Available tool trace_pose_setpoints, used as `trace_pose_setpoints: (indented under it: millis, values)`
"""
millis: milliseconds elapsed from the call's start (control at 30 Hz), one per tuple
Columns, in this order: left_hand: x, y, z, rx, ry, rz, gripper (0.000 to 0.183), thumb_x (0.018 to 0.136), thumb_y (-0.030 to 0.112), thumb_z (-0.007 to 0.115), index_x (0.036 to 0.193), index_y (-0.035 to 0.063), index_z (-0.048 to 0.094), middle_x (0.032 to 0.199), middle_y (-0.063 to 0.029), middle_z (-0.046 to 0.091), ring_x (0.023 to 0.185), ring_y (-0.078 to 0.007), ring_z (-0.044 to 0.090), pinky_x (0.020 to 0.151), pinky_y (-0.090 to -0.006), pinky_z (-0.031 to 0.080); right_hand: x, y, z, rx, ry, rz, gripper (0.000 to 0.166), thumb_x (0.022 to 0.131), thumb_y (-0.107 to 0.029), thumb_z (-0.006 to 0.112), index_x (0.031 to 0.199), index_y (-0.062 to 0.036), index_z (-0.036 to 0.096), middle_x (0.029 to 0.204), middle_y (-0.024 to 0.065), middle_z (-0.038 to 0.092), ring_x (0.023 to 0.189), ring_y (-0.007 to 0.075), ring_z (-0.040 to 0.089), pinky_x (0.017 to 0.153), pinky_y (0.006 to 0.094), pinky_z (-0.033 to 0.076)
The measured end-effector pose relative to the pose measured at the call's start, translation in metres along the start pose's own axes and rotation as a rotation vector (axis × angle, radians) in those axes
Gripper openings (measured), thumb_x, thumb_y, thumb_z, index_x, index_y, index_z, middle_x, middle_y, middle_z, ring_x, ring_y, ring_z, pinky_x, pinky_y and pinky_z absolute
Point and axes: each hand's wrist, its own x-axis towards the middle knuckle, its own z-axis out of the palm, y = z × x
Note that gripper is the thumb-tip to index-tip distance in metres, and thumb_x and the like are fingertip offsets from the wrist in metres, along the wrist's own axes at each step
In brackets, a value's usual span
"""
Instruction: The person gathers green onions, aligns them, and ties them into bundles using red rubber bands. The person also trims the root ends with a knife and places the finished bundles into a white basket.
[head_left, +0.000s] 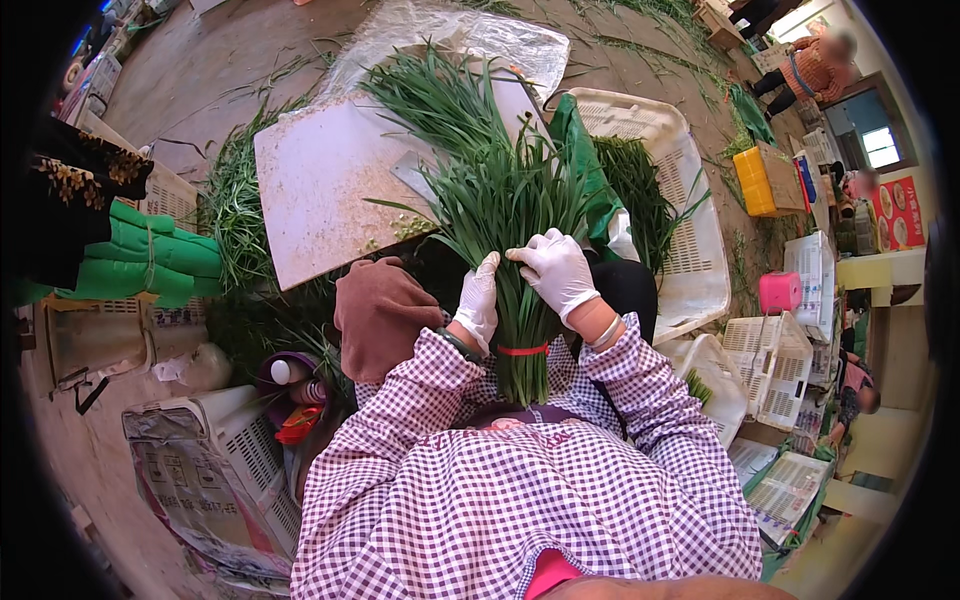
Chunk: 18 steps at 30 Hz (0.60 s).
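Note:
A thick bundle of garlic chives (517, 300) stands before my lap, leaves fanned away from me and cut stalk ends toward me. A red band (523, 350) circles its stalks. My left hand (478, 300), in a white glove, grips the bundle's left side. From the right, my white-gloved right hand (556, 271) holds the leaves, thumb and forefinger close together near the left thumb. Beyond the bundle, loose chives (442, 97) lie across a white board (337, 180). A flat metal blade (411, 174) is partly hidden under the leaves.
At right stands a white plastic crate (690, 247) with more chives and a green sheet (589, 172). A brown cloth (386, 319) covers my left knee. Leaf scraps (247, 195) heap left of the board. Purple container (289, 375) and crate (247, 442) sit at lower left.

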Motion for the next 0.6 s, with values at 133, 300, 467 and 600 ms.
trace_pose_setpoints:
  millis: [133,300,467,600]
  values:
    - [0.002,-0.002,-0.004,-0.014,-0.003,-0.034,0.023,0.100,0.027,0.058,0.106,0.0067,0.068,0.097,-0.0002,0.069,0.085,-0.0120,0.064,0.077,-0.0272,0.052,0.000,0.004,0.001,-0.021,-0.029,-0.047,0.014,0.073,-0.021,0.074,0.087,-0.0187,0.072,0.081,-0.0002,0.060,0.084,0.0226,0.059,0.073,0.0367,0.049]
    - [0.007,-0.004,-0.006,0.035,0.041,-0.002,0.023,0.100,0.026,0.058,0.106,0.0069,0.068,0.098,-0.0009,0.069,0.086,-0.0129,0.064,0.079,-0.0284,0.052,-0.001,0.008,-0.002,-0.029,-0.025,-0.117,0.011,0.076,-0.022,0.073,0.085,-0.0169,0.069,0.080,0.0014,0.059,0.082,0.0230,0.060,0.070,0.0373,0.049]
    - [0.025,-0.020,-0.027,0.036,0.010,-0.003,0.023,0.101,0.026,0.056,0.105,0.0071,0.067,0.098,-0.0008,0.068,0.086,-0.0132,0.064,0.080,-0.0293,0.052,-0.003,0.009,0.007,0.124,0.062,-0.109,0.010,0.080,-0.020,0.070,0.084,-0.0131,0.064,0.079,0.0049,0.059,0.080,0.0246,0.061,0.069,0.0391,0.049]
    - [0.017,-0.012,-0.018,0.000,0.002,-0.040,0.029,0.099,0.030,0.061,0.108,0.0041,0.068,0.097,-0.0006,0.069,0.084,-0.0118,0.064,0.078,-0.0285,0.052,-0.006,-0.005,-0.012,0.703,0.246,0.195,0.011,0.087,-0.014,0.071,0.089,-0.0038,0.066,0.089,0.0087,0.066,0.088,0.0266,0.064,0.079,0.0361,0.052]
